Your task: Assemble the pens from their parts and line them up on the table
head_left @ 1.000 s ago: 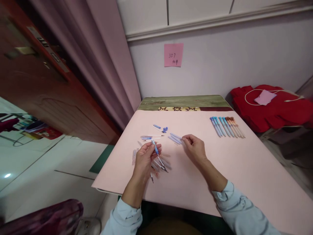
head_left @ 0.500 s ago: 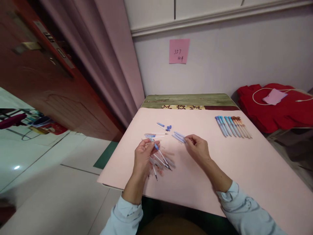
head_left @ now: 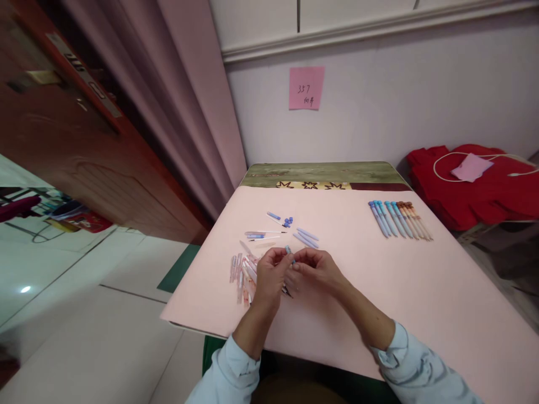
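Note:
Over the pile of pen parts, my left hand [head_left: 272, 275] pinches a blue pen piece [head_left: 288, 249] whose top shows above the fingers. My right hand [head_left: 318, 269] meets it from the right, fingertips closed at the same piece. Its lower part is hidden by my fingers. Beneath and left of my hands lie several clear and pinkish pen barrels [head_left: 239, 266]. A few lavender barrels [head_left: 306, 240] lie just beyond my right hand. White refills and blue grips [head_left: 255, 237] rest farther left, near small dark blue caps [head_left: 288, 221].
At the table's right, a row of finished-looking blue and brown pens [head_left: 396, 219] lies side by side. A red cloth [head_left: 497, 191] with a white cable sits beyond the right edge. A wooden door [head_left: 105, 168] and pink curtain [head_left: 202, 101] stand at left.
My left hand has moved right with the blue pen piece. My right hand has left the lavender barrels and come down-left to join it. The view has shifted slightly.

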The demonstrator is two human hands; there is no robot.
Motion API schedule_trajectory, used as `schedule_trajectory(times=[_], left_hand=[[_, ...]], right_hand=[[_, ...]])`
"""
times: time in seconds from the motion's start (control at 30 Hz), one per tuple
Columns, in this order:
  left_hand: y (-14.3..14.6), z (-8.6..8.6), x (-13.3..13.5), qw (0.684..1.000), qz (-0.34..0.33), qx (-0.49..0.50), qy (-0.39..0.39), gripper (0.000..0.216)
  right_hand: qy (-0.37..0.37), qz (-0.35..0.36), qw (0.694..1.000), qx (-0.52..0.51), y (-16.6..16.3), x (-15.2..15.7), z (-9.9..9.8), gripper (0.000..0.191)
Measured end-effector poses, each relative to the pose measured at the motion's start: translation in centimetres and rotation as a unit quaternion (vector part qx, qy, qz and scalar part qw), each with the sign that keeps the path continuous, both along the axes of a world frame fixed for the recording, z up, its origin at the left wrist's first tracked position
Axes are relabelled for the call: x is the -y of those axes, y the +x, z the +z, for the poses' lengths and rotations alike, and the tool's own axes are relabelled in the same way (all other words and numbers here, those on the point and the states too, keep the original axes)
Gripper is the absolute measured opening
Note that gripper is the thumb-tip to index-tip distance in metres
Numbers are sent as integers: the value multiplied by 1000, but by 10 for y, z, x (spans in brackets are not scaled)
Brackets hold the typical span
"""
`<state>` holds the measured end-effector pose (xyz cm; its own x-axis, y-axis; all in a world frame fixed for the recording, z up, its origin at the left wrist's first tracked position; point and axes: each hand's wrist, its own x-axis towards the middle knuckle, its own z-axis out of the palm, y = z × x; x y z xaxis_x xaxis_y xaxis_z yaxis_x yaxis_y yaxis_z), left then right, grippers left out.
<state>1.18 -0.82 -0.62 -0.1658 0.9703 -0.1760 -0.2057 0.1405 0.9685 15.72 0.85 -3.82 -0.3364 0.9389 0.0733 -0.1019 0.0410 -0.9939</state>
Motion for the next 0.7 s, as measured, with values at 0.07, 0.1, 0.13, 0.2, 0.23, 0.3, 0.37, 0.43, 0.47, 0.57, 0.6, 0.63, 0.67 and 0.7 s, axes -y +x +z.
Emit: schedule_trajectory(times=[0.07,0.1,0.13,0.2,0.23,0.3,0.37,0.43,0.47,0.57,0.6,0.63,0.67,0.7], left_hand=[[3,-1,0,1000,1,11,-2,24],[4,-2,-1,1000,4,17,-2,24],[6,-2,-1,1000,6,23,-2,25],[8,-2,-1,1000,4,31,3,26],[9,-2,-1,999,0,32,5,26],[7,0,-2,1000,-5,25,6,26],[-1,3,-4,1000,11,5,7,29],[-14,8,-7,998,52,-22,15,31],[-23,12,-8,996,76,-35,22,31],[-49,22,-11,988,140,-51,43,29],[-56,24,-11,986,153,-49,47,29],[-63,26,-11,985,160,-47,49,29],[-68,26,-10,984,164,-46,51,30],[-71,25,-9,984,165,-48,53,30]], right_hand=[[6,-12,1000,8,0,0,3,29],[11,-19,1000,12,1,0,4,29],[17,-24,999,15,1,0,4,28],[26,-30,999,21,2,0,5,28],[26,-30,999,27,3,-1,5,28],[17,-31,998,42,6,-3,5,28],[-7,-37,997,67,11,-6,4,28],[-34,-47,993,98,17,-9,2,26],[-45,-51,991,113,20,-10,2,26],[-55,-53,980,182,29,-13,2,24],[-45,-52,974,215,30,-13,3,22],[-29,-53,966,252,32,-12,3,19],[-9,-56,955,291,32,-12,4,17],[14,-59,944,325,33,-12,4,15]])
